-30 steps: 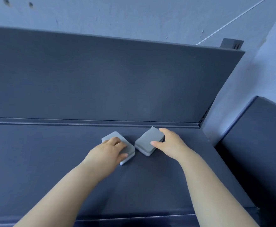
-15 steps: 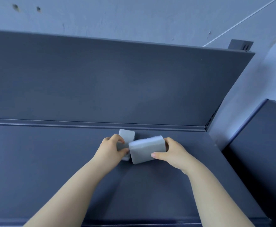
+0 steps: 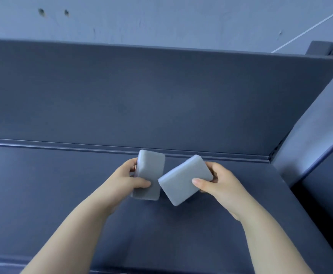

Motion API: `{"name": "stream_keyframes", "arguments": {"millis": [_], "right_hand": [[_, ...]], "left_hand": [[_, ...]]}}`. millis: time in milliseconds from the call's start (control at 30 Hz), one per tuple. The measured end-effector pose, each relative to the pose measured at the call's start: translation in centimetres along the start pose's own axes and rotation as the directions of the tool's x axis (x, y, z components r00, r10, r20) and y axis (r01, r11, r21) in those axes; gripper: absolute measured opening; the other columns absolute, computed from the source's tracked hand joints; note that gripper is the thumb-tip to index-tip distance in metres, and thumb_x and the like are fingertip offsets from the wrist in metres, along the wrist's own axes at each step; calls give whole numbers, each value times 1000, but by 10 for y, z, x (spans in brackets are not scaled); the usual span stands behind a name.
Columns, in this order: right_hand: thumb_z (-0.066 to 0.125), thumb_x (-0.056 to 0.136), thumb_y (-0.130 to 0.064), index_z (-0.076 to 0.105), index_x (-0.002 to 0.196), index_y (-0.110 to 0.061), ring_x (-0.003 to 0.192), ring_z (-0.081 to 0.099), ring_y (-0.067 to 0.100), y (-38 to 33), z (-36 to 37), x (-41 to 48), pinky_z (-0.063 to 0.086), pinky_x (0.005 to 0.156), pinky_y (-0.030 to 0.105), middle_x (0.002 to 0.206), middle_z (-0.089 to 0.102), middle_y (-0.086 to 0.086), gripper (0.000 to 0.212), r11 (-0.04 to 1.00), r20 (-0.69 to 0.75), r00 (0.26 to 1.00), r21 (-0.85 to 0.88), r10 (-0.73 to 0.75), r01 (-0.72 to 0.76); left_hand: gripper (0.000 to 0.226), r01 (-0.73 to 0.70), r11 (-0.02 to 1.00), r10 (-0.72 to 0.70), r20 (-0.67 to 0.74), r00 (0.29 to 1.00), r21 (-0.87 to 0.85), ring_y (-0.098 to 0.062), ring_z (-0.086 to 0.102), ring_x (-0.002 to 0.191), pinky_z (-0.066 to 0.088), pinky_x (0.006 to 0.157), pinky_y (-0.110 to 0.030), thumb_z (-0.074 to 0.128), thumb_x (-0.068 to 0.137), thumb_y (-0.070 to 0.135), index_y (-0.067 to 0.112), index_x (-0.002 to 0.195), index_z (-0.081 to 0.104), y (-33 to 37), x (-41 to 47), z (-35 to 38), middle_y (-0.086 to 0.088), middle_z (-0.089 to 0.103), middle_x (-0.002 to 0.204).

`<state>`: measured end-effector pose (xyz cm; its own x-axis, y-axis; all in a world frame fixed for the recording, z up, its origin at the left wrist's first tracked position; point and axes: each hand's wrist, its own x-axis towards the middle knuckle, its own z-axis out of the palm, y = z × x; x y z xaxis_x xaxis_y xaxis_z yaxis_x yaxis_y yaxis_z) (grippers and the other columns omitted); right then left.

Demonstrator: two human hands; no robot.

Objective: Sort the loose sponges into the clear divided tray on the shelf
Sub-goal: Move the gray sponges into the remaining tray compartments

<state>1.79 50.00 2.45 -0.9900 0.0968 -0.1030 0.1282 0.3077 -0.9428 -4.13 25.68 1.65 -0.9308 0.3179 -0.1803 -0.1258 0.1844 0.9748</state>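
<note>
Your left grip (image 3: 126, 178) is clamped on one grey sponge (image 3: 151, 173), and your right grip (image 3: 219, 180) pinches the second sponge (image 3: 183, 178), which is tilted. Both are lifted above the counter (image 3: 43, 194). Keep them from bumping together. The clear tray is not in view. The back panel (image 3: 161, 95) stands close behind, and the open room is to the left.

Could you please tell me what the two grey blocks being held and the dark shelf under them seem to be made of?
The left sponge and right sponge: probably soft foam, matte grey, rounded edges, no gloss. The shelf: smooth dark panel, faint sheen; laminate or painted metal, I cannot tell.
</note>
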Motion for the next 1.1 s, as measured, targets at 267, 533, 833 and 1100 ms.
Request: {"name": "stream_keyframes", "arguments": {"millis": [267, 533, 833, 1100], "right_hand": [[66, 83, -25, 49, 122, -42, 98, 55, 0, -66, 78, -29, 45, 81, 20, 113, 54, -23, 46, 939, -49, 956, -209, -288, 272], [63, 86, -23, 42, 129, -44, 96, 45, -7, -136, 275, -79, 31, 78, -2, 112, 41, -32, 53, 772, 207, 825, -291, -526, 565], [61, 87, -15, 45, 131, -34, 106, 33, -20, -177, 471, -140, 26, 78, -6, 120, 40, -24, 51, 669, 416, 673, -183, -612, 721], [63, 85, -15, 46, 130, -33, 105, 37, -14, -215, 567, -150, 29, 81, -2, 116, 39, -29, 51, 630, 508, 609, -156, -610, 761]], "left_hand": [[34, -225, 959, 257, -191, 947, 174, -8, 63, 91, 50, 77, -22, 69, 82, 31, 37, 110, 52, -3, -82, -91, 11, 65, 104], [56, -223, 904, 368, -397, 841, 366, -4, 60, 87, 49, 71, -23, 74, 77, 21, 51, 115, 46, -38, -206, -236, 27, 60, 97], [47, -35, 741, 446, -453, 772, 671, 12, 44, 104, 43, 83, -15, 65, 82, 34, 60, 111, 37, -91, -350, -376, 36, 40, 113], [39, 135, 675, 436, -540, 720, 725, 1, 49, 93, 44, 82, -23, 60, 81, 49, 48, 114, 40, -105, -397, -459, 33, 39, 110]]}}
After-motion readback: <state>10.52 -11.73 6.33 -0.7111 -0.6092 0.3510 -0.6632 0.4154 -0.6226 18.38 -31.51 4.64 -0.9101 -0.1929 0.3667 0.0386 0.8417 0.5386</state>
